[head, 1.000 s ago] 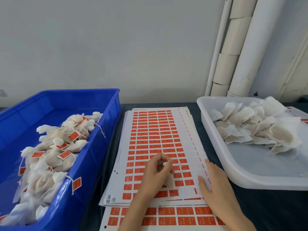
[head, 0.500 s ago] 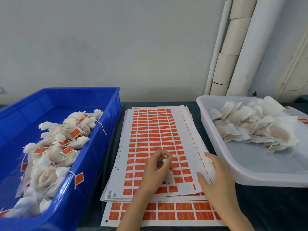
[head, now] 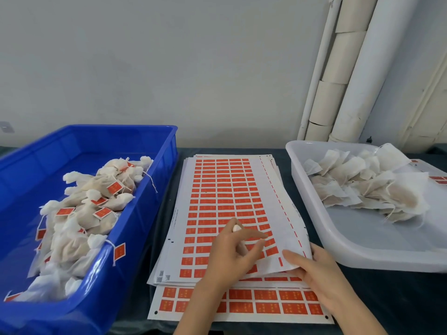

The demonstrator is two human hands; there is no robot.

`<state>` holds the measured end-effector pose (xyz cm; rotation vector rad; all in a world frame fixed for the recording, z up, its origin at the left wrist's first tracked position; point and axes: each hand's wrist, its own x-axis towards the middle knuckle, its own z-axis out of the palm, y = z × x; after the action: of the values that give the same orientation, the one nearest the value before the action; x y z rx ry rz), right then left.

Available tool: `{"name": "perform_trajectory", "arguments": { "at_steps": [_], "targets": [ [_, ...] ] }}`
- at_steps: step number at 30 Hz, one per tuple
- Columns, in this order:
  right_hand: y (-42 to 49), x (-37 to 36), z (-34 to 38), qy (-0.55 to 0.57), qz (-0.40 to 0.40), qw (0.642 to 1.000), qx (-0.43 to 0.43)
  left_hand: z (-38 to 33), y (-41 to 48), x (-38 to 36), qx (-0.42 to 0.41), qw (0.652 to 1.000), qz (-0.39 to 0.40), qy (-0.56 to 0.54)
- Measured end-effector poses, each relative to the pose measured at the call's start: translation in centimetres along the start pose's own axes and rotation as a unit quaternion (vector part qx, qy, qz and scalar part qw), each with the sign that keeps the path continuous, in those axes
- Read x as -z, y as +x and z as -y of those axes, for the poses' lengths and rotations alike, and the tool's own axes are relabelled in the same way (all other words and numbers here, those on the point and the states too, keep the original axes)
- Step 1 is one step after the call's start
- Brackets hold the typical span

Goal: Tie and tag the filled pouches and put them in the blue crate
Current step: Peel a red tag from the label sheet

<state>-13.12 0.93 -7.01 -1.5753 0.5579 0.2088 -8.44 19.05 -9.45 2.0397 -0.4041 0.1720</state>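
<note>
While the right hand (head: 321, 279) pinched a lifted corner of the top sheet (head: 222, 189), the left hand (head: 229, 257) had its grip on a blurry white bit (head: 236, 228). Tagged pouches (head: 96, 209) sat in the blue crate (head: 96, 146), which was cut off at the left.

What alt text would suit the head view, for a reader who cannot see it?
A right hand lifts the near right corner of the top sticker sheet while the left hand holds a small white strip above it. Left, a blue crate holds tagged pouches; right, a white tray holds untagged pouches.
</note>
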Motion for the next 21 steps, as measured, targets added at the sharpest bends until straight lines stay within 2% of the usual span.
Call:
{"name": "perform_trajectory", "arguments": {
  "at_steps": [6,12,21],
  "targets": [
    [0.2,0.4,-0.4,0.036,0.027,0.999,0.017,-0.9,-1.0,-1.6,-0.072,0.991,0.018,0.112],
    [0.6,0.7,-0.7,0.067,0.06,0.996,0.023,-0.6,-0.8,-1.7,-0.07,0.995,0.004,0.073],
    [0.6,0.2,-1.2,0.004,0.025,0.998,0.06,-0.1,-0.3,-1.7,0.053,0.998,0.011,-0.044]
  ]
}}
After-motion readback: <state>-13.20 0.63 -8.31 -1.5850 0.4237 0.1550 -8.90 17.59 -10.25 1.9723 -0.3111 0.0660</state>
